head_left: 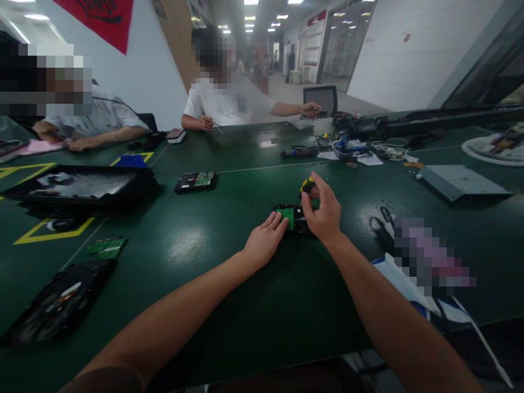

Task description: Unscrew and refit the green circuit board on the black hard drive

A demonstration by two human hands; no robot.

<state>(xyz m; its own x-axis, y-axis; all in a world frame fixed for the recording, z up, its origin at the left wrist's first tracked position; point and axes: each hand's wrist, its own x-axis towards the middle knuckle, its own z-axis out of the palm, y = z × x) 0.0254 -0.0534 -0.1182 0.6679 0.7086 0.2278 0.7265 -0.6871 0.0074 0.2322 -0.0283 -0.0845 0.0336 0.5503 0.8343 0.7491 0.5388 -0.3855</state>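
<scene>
Head view: left hand (266,240) rests, fingers together, on the green board (288,216) of a disk drive (302,222) flat on the table (229,218); right hand (323,210) pinches a yellow-and-black screwdriver (307,186), tip hidden. Should left pressure slacken, drive may skid, tool scratching board. Second drive (196,182) beyond.

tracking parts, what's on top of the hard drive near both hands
On the hard drive sits a green circuit board, partly under the left hand. The right hand hides some of the right end; whatever they cover can't be seen.
</scene>
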